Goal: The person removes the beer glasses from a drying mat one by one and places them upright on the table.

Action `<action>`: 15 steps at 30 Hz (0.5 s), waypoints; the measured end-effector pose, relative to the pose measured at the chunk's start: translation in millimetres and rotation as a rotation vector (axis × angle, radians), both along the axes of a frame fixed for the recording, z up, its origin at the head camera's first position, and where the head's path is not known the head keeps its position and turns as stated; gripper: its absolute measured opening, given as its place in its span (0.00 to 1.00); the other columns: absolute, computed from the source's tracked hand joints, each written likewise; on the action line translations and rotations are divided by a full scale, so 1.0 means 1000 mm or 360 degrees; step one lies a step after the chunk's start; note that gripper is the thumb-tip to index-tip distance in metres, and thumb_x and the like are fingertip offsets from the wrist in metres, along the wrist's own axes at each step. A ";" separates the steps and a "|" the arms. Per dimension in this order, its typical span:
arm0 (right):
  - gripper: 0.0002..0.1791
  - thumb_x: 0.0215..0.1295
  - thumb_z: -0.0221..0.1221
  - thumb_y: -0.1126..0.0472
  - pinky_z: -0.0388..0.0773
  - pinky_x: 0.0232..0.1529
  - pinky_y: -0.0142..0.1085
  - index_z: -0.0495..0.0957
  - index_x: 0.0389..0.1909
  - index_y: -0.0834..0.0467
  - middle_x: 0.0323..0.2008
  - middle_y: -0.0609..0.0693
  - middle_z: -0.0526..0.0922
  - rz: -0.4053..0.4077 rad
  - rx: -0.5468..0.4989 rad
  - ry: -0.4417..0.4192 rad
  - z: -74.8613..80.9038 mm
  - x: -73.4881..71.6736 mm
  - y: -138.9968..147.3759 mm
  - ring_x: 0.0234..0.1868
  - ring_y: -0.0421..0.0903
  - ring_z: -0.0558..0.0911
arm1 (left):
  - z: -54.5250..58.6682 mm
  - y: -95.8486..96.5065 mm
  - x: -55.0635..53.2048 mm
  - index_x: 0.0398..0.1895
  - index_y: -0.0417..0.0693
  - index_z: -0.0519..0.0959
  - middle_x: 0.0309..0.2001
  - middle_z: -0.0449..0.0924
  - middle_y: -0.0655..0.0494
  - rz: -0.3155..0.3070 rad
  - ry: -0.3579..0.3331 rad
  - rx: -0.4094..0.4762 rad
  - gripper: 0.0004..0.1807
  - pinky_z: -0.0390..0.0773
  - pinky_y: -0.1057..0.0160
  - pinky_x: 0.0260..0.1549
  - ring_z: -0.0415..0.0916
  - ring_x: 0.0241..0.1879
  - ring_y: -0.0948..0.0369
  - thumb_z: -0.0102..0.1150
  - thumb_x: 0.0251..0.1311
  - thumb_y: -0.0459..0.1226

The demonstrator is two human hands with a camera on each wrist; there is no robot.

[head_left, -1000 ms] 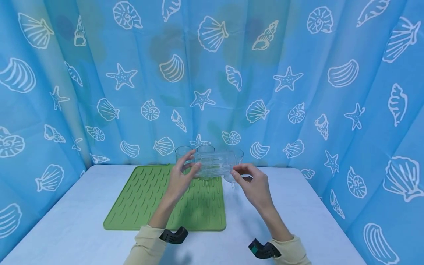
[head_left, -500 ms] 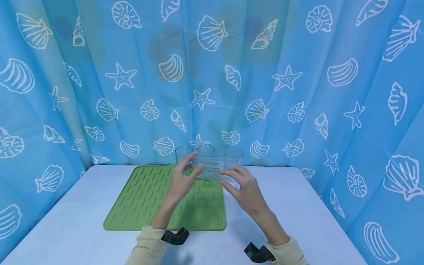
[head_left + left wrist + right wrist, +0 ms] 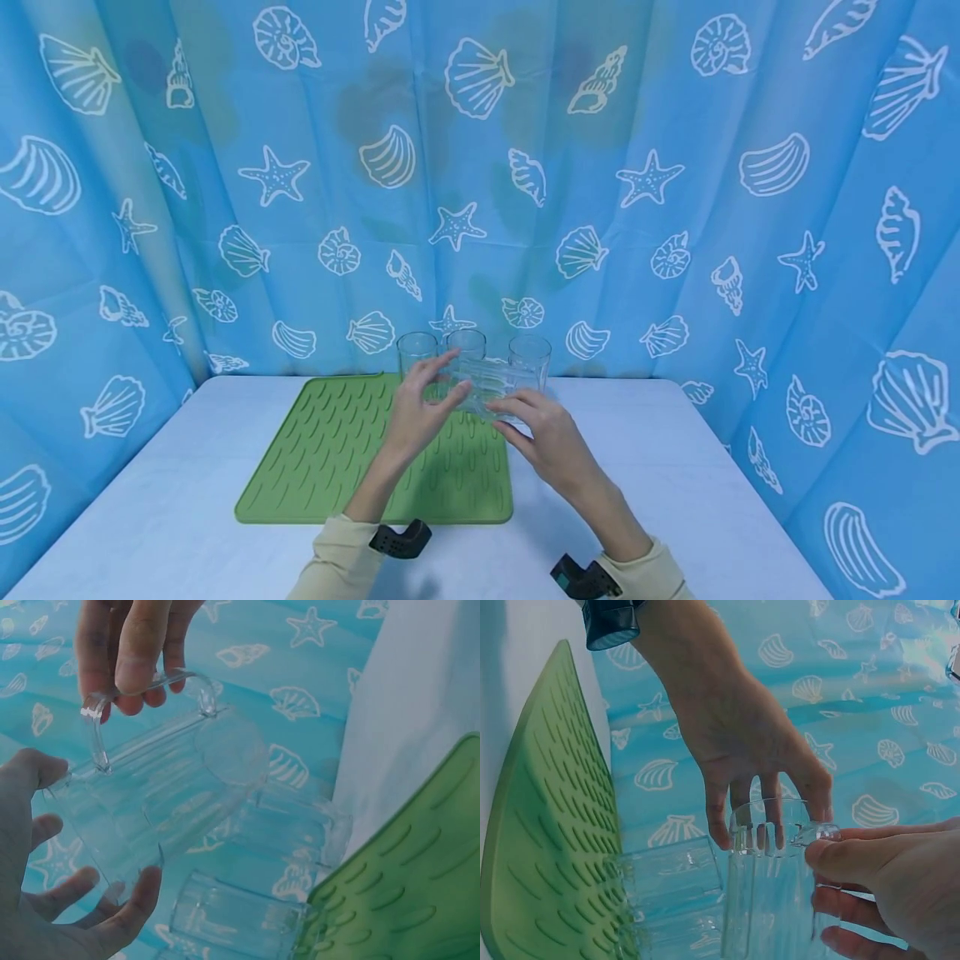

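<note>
Both hands hold up a clear glass mug, lying sideways between them over the back of a green mat. My left hand has thumb and fingertips spread round one end of it, at the rim. The fingers and thumb of my right hand pinch its handle, as the left wrist view shows. In the right wrist view the mug appears with its round opening up by the left fingers.
Behind the held mug stand more clear glasses: a left one and a middle one at the mat's back edge, and a right one off its right side. A blue shell-print curtain encloses the white table.
My right hand has shifted left along the mug, from its far right end to the handle. The mug has come slightly lower and tilted; my left hand keeps its hold.
</note>
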State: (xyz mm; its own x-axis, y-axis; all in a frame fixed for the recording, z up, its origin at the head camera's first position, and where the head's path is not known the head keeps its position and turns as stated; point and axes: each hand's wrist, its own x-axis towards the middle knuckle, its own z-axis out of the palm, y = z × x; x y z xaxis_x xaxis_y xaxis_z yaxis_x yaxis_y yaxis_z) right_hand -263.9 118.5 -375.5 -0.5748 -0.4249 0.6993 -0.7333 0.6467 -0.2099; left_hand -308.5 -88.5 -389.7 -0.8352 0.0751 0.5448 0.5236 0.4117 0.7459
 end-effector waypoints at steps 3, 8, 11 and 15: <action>0.14 0.56 0.70 0.65 0.84 0.42 0.34 0.85 0.44 0.52 0.39 0.44 0.85 0.0001 0.0025 0.0007 -0.001 0.000 0.000 0.41 0.41 0.85 | 0.000 0.001 0.000 0.67 0.61 0.73 0.61 0.73 0.46 0.0006 0.0022 -0.0027 0.29 0.85 0.61 0.37 0.76 0.53 0.49 0.63 0.62 0.52; 0.10 0.58 0.68 0.65 0.83 0.39 0.31 0.84 0.41 0.52 0.37 0.43 0.84 0.0022 0.0047 0.0015 -0.003 -0.001 0.001 0.38 0.39 0.85 | -0.001 0.001 0.000 0.67 0.62 0.73 0.60 0.72 0.46 -0.0005 0.0025 -0.0043 0.28 0.86 0.62 0.37 0.76 0.53 0.50 0.62 0.63 0.51; 0.08 0.59 0.67 0.64 0.83 0.38 0.31 0.83 0.40 0.52 0.37 0.43 0.84 0.0035 0.0050 0.0015 -0.004 -0.001 0.002 0.37 0.38 0.84 | -0.001 0.001 0.000 0.67 0.63 0.72 0.60 0.72 0.46 -0.0022 0.0030 -0.0058 0.28 0.86 0.63 0.36 0.75 0.53 0.51 0.61 0.64 0.51; 0.07 0.60 0.67 0.63 0.83 0.38 0.31 0.83 0.39 0.53 0.35 0.43 0.83 0.0057 0.0049 0.0007 -0.005 -0.002 0.002 0.36 0.38 0.85 | -0.001 0.000 0.000 0.69 0.65 0.70 0.62 0.71 0.46 -0.0056 0.0009 -0.0091 0.28 0.85 0.63 0.37 0.74 0.54 0.51 0.60 0.65 0.51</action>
State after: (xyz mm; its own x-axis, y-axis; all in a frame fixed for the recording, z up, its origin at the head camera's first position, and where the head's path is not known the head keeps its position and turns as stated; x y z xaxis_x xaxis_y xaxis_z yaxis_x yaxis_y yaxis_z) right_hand -265.7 120.8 -380.5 -0.5559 -0.4667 0.6879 -0.7571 0.6259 -0.1872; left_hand -308.1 -88.6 -390.4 -0.8283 0.1354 0.5436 0.5427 0.4349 0.7186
